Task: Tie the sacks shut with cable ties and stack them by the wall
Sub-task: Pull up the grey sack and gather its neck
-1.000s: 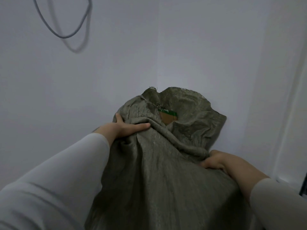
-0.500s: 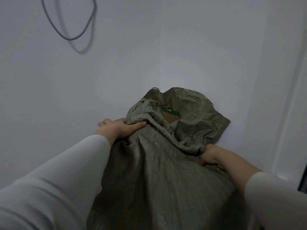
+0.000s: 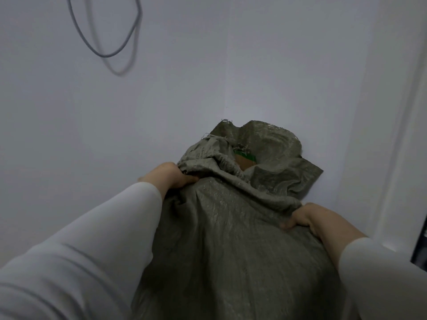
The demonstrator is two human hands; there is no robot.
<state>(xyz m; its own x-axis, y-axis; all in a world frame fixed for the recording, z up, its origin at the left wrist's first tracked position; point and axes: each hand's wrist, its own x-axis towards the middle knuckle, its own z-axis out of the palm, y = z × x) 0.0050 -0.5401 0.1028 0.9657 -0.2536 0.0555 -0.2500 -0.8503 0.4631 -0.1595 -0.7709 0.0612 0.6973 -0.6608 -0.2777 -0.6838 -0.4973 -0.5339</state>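
A: The bottom of the sack point(image 3: 231, 239) is cut off by the lower edge.
B: On the left hand point(image 3: 168, 177), the fingers sit behind the fold, out of sight.
A: Right hand point(image 3: 307, 218) too, fingers buried in cloth.
B: In the mouth there's a brown thing point(image 3: 246, 163) with a green stripe, mostly covered. I can't tell what it is.
A: The cable point(image 3: 108, 54) loop runs off the top. The left sleeve point(image 3: 80, 262) is a blur, and the dark strip point(image 3: 421, 245) at the right edge is too clipped to identify.

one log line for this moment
left hand grips olive woven sack | right hand grips sack | mouth open, untied | by white wall
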